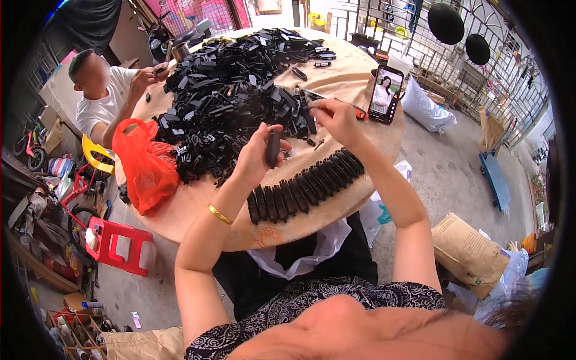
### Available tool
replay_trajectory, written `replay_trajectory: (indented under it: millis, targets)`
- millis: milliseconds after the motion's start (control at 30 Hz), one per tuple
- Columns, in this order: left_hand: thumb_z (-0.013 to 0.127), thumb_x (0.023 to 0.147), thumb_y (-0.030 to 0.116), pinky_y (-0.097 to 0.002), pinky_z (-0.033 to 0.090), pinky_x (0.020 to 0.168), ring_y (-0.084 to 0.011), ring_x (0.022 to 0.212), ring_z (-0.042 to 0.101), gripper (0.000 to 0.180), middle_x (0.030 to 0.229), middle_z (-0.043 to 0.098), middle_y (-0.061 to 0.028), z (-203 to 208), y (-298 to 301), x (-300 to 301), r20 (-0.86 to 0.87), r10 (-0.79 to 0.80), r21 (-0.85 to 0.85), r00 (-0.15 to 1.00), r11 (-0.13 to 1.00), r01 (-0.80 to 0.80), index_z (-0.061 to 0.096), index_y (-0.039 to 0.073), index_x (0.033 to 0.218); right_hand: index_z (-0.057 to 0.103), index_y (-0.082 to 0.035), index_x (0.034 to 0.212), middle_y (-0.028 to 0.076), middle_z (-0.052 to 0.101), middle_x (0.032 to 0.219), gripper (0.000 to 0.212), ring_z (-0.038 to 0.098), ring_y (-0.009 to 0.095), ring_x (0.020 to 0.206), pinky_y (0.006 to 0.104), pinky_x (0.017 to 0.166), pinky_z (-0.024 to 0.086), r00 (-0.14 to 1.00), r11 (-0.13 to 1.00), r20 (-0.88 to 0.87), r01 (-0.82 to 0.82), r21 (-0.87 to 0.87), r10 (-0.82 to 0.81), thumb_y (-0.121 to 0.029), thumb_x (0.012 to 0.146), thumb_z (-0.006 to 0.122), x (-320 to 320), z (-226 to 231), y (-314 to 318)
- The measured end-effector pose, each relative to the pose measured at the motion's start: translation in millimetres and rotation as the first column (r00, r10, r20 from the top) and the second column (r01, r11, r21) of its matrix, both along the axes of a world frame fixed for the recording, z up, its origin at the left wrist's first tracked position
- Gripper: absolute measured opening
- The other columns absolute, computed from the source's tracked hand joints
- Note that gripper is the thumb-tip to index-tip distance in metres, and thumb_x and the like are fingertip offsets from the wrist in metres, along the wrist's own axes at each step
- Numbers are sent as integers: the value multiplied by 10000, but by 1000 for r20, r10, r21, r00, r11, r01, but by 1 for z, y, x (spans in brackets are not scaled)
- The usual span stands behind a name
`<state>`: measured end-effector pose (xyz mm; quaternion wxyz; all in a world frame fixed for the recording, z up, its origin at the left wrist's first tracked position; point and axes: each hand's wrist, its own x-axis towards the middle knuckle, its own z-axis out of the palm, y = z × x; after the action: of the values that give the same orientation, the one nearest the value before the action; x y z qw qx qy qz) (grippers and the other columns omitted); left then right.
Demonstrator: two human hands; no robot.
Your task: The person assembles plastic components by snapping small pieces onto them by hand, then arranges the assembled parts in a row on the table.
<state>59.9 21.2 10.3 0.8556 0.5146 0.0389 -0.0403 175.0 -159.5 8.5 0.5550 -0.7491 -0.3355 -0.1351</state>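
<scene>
My left hand [255, 157] is closed around a long, dark plastic piece [273, 149], holding it upright over the table. The fingertips of my right hand [337, 123] are pinched together at the right edge of a large heap of loose black plastic parts [222, 81]. Whatever they grip is too small to make out. Closer to me, a curved row of several slim black plastic pieces [298, 194] lies side by side along the near edge of the round table.
A red plastic bag [144, 171] sits at the table's left edge. At the right, a phone [385, 95] stands upright near an orange-handled tool [360, 113]. Across on the left, a co-worker [105, 90] handles a small dark part. A red stool [122, 246] stands on the floor.
</scene>
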Motion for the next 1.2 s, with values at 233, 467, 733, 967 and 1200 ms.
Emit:
replay_trajectory:
  millis: [233, 467, 733, 967, 1200]
  targets:
    - [442, 902, 184, -377, 509, 748, -173, 796, 571, 260, 852, 573, -60, 0, -17, -10, 73, -57, -163, 996, 984, 69, 472, 64, 1131, 592, -38, 792, 87, 561, 675, 79, 561, 265, 589, 329, 507, 449, 900, 994, 430, -22, -108, 67, -94, 737, 599, -63, 18, 12]
    - [554, 848, 154, -377, 525, 733, -186, 816, 604, 270, 934, 594, -58, -13, -14, -8, 139, -36, -151, 990, 987, 57, 509, 62, 1097, 564, -34, 763, 86, 549, 662, 63, 549, 255, 578, 334, 489, 436, 811, 995, 580, -22, -95, 73, -54, 715, 601, -64, 19, 13]
    - [538, 861, 214, -334, 517, 754, -144, 827, 599, 313, 933, 605, -49, -13, -17, -7, 153, -1, -227, 988, 973, 36, 515, 21, 1107, 554, -37, 767, 82, 543, 680, 91, 549, 256, 595, 347, 514, 438, 755, 975, 649, 63, -213, 93, -74, 699, 601, -73, 19, 10]
    - [559, 850, 204, -261, 506, 662, -117, 806, 594, 269, 918, 609, -25, -16, -8, -7, 113, -14, -129, 994, 991, 28, 556, 43, 1066, 578, 3, 920, 80, 547, 760, 240, 556, 230, 682, 323, 578, 461, 786, 950, 602, 65, -304, 139, -133, 723, 588, -77, 18, 10]
    - [562, 847, 188, -251, 500, 610, -106, 772, 585, 255, 947, 601, -23, -13, -19, -13, 55, 84, -169, 995, 983, -73, 560, 44, 1058, 576, 21, 964, 111, 550, 823, 313, 554, 262, 753, 328, 623, 465, 817, 946, 524, -76, -314, 240, -177, 723, 608, -80, 15, 10]
